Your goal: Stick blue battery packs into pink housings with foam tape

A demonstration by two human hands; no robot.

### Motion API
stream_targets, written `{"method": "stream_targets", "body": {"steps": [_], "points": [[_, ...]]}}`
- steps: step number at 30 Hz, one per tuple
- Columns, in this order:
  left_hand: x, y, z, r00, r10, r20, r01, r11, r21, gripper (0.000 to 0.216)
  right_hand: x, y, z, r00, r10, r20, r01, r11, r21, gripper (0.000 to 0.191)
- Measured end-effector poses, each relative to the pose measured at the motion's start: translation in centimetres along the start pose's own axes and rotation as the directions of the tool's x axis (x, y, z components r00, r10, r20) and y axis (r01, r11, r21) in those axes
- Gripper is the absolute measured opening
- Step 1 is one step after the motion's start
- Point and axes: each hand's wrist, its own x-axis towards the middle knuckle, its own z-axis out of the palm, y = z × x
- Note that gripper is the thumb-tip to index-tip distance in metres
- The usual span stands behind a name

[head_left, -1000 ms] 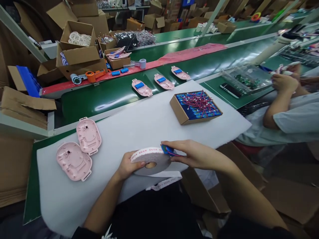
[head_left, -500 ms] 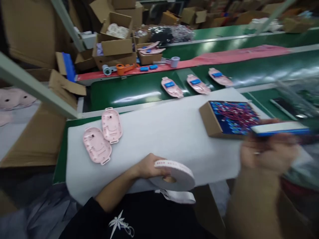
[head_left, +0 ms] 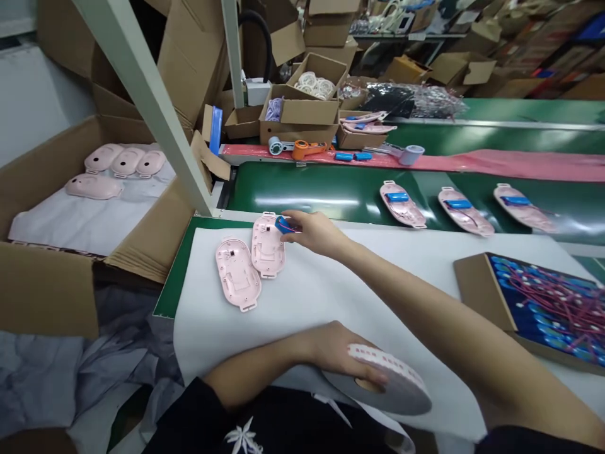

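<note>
My right hand (head_left: 312, 230) pinches a blue battery pack (head_left: 283, 225) with thin wires. It is held at the upper right edge of a pink plastic shell (head_left: 268, 249); whether they touch I cannot tell. A second pink shell (head_left: 237, 277) lies beside the first, open side up. Low in front of me, my left hand (head_left: 343, 353) grips a roll of white tape (head_left: 401, 378) with red print on its rim, the thumb at the core hole. A loose strip hangs below the roll.
At the right stands a cardboard box (head_left: 482, 290) of wired blue batteries. Pink shells with batteries (head_left: 401, 205) rest on the green conveyor (head_left: 302, 189). A large carton (head_left: 142, 233) with pink covers (head_left: 127, 161) is at the left, beside a metal post (head_left: 155, 120).
My right hand has moved from beside the battery box leftward to the pink shells, now with the battery pack in its fingers. My left hand keeps the tape roll. The view has turned left.
</note>
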Motion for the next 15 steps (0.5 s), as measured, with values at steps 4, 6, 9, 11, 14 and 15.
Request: {"method": "stream_targets", "body": {"steps": [4,6,9,11,14,15], "points": [[-0.4,0.1,-0.1,0.999,0.006,0.043,-0.004,0.999,-0.033,0.056,2.0,-0.2,0.6,0.986,-0.110,0.123,0.101,0.992,0.077,0.045],[-0.4,0.2,-0.2,0.998,0.015,0.060,-0.016,1.000,0.011,0.055,2.5,0.2,1.1,0.977,-0.156,0.142,0.137,0.981,0.138,0.043],[-0.4,0.2,0.0,0.998,0.018,0.053,-0.021,0.998,0.060,0.051,3.9,0.9,2.0,0.977,-0.177,0.115,0.132,0.938,0.319,0.047],[-0.4,0.0,0.1,0.999,0.020,0.030,-0.022,0.998,0.063,0.049,5.1,1.3,2.4,0.978,-0.163,0.128,0.105,0.921,0.375,0.047],[-0.3,-0.4,0.3,1.000,0.018,-0.011,-0.018,0.997,0.071,0.053,5.8,2.4,1.9,0.978,-0.103,0.179,0.056,0.968,0.246,0.039],[-0.3,-0.5,0.3,1.000,0.018,-0.018,-0.017,0.997,0.076,0.055,5.5,2.9,1.5,0.980,-0.078,0.185,0.040,0.979,0.198,0.036]]}}
